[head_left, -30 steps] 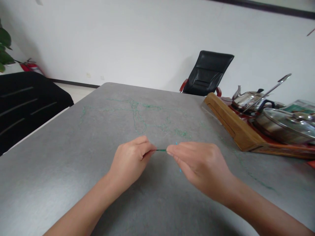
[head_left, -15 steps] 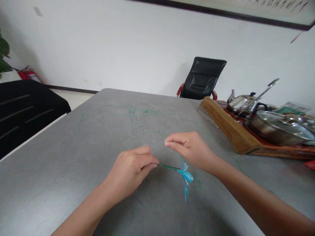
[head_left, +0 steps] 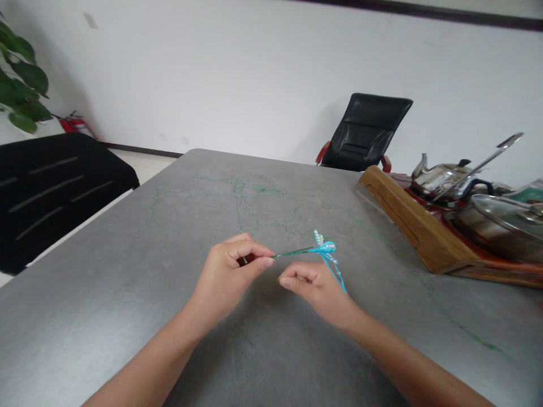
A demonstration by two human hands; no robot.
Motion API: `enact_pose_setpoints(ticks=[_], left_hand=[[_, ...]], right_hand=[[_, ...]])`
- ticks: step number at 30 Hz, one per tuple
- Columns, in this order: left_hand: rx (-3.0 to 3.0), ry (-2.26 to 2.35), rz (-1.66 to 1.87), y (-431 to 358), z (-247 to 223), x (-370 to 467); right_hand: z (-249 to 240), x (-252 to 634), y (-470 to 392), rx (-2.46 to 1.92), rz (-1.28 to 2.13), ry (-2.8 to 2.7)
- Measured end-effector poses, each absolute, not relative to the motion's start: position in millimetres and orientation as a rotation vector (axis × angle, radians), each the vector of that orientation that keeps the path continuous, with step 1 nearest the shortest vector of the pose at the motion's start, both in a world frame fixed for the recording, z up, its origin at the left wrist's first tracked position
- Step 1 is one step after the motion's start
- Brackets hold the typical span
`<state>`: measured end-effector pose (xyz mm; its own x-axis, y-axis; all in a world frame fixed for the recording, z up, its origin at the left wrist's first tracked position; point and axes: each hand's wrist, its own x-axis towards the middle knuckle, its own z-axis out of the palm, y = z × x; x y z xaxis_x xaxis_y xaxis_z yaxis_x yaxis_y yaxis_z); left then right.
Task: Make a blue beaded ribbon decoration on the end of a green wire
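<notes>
My left hand pinches the green stem of a blue beaded flower between thumb and forefinger. The stem points right, and the flower's blue loops and clear beads spread at its far end, above the table. Just below the stem, my right hand is closed in a pinch, near the flower and apart from my left hand. What its fingertips hold, if anything, is too fine to make out. Loose green thread lies tangled across the grey table beyond both hands.
On the right, a wooden tray bears a metal teapot and a lidded pan. A black office chair stands behind the table, another black chair on the left. A leafy plant is at the far left.
My right hand has gone from above the stem to below it. My left hand has tilted the flower end upward, keeping its pinch. The view has shifted somewhat to the left.
</notes>
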<state>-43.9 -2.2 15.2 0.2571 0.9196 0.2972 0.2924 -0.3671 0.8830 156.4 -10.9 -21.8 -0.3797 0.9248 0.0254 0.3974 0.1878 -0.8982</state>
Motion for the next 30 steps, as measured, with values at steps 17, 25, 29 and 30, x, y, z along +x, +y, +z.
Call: enact_pose_setpoints(ticks=[17,25,29,30], left_hand=[[2.088,1.256,1.174,-6,7,-43],[2.277,1.279,1.048,-8,5,-44],[2.337,1.266,0.941,-8,8,-44],[2.345,1.275,0.911,-8,9,-43]], right_hand=[[29,137,-64,-1.02,-0.425,-2.47],[53,135,-58,-0.974,-0.498,-2.58],[63,142,-46,-0.97,-0.577,-2.567],[64,144,-43,-0.979,-0.592,-2.567]])
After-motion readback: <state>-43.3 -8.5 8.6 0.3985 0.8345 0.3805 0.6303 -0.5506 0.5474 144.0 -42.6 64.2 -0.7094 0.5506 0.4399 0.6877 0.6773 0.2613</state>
